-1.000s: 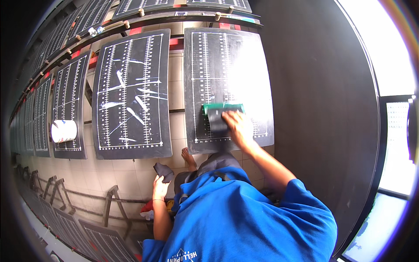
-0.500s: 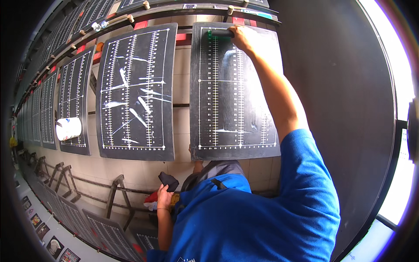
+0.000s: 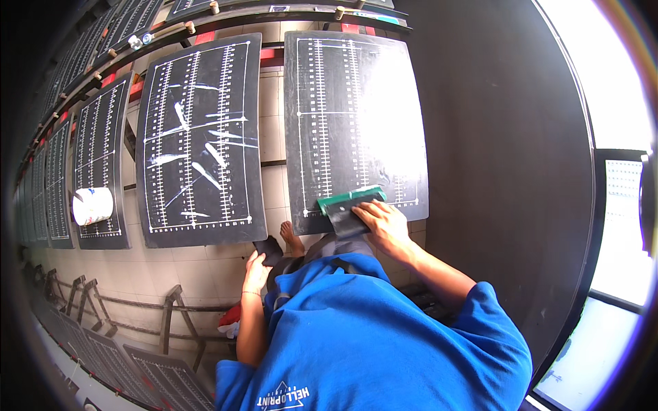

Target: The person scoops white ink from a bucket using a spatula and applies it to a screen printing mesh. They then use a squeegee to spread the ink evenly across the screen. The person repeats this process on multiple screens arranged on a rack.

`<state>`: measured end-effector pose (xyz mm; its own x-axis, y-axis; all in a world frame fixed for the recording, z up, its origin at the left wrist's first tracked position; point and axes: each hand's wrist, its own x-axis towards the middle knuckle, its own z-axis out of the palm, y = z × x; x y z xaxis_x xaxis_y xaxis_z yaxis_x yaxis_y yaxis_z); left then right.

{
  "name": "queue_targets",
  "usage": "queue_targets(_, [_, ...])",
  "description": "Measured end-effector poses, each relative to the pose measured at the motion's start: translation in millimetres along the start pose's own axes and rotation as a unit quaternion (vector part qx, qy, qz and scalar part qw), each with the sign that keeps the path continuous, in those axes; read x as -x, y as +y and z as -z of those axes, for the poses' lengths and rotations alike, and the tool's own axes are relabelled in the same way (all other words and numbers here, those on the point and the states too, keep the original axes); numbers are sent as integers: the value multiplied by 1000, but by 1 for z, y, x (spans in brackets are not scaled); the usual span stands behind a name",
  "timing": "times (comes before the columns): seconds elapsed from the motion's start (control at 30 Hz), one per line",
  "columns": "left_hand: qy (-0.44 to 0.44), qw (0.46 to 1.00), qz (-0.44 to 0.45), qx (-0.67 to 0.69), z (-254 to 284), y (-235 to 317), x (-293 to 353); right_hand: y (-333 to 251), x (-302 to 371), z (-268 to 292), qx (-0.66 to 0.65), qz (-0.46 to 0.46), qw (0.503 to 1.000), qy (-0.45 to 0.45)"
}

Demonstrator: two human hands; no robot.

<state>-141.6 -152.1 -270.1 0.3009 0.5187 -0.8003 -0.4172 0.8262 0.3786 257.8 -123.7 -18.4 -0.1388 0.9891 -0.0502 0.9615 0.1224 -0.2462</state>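
Note:
My right hand (image 3: 385,222) is closed around the dark holder of a squeegee with a green blade (image 3: 353,198). The blade lies across the near end of a dark board (image 3: 301,157) printed with white ruler scales and a border. Strong glare covers this board's right half. Low beside the board's near left corner, my left hand (image 3: 256,272) grips a small black piece (image 3: 269,251), its kind not clear. To the left, a second marked board (image 3: 240,178) carries several white streaks and smears.
A white tub (image 3: 92,205) stands on a further board to the left, with more boards beyond. A rail with pegs (image 3: 240,18) runs along the far side. Metal frames (image 3: 171,315) are at the lower left, and a large dark surface (image 3: 500,137) lies on the right.
My right hand has drawn the squeegee from the board's far end to its near end. Faint marks near that end are now partly covered. My left hand still holds the black piece.

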Motion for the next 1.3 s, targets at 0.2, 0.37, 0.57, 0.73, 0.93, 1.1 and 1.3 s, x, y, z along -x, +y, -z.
queue_targets(0.2, [-12,999,2,-53,-18,19,-8,68,-15,67,-5,-199,972,-123])
queue_targets(0.37, [27,999,-9,-37,-3,24,21,166,-130,85,60,-145,984,84])
queue_targets(0.57, [104,993,-62,14,25,-1,88,273,-301,53,75,-37,968,235])
queue_targets(0.73, [184,981,-45,47,44,-56,128,227,-396,45,88,-33,988,126])
queue_targets(0.93, [184,981,-51,21,36,-53,112,227,-375,-2,68,50,978,190])
queue_targets(1.1, [169,979,-55,97,-9,-47,103,160,-182,-16,14,110,989,93])
queue_targets(1.3, [206,975,-33,73,3,-64,82,174,-217,57,-2,25,1000,-2])
